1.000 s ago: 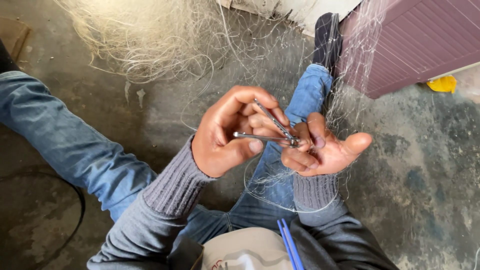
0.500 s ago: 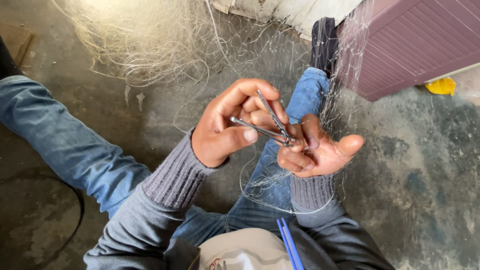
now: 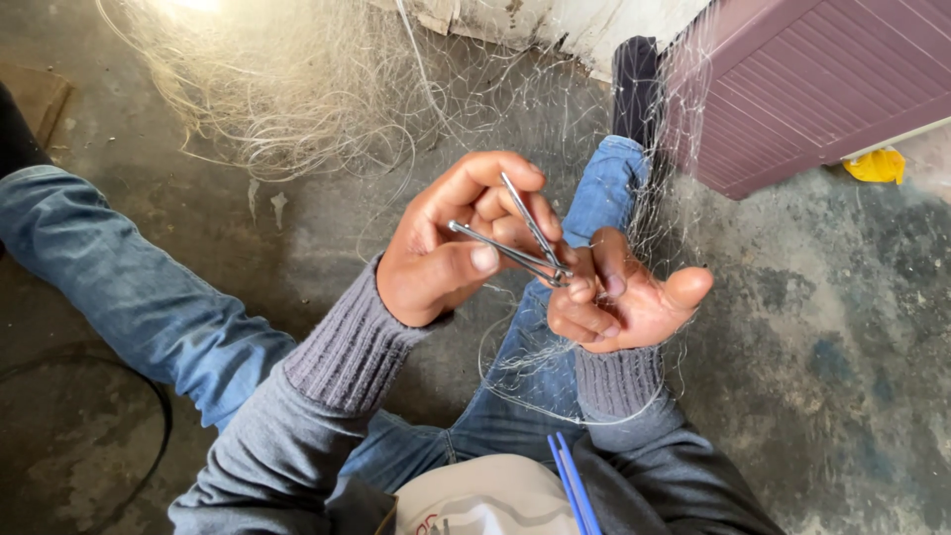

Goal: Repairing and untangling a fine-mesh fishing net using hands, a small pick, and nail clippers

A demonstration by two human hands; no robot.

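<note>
My left hand holds a small metal clipper with two thin arms that meet at its tip. The tip touches the fingertips of my right hand. That hand pinches strands of a fine pale fishing net between finger and thumb, palm turned up. Both hands hover above my right leg in blue jeans. The net drapes over that leg and runs up to a loose heap on the concrete floor.
A maroon ribbed box stands at the upper right, with a yellow scrap beside it. My dark-socked foot rests against the box. My left leg stretches left. A black cable curves on the floor. Two blue sticks show at my chest.
Both hands have shifted slightly up and to the left together. The clipper's tip stays against my right fingertips and the grip on the net is unchanged.
</note>
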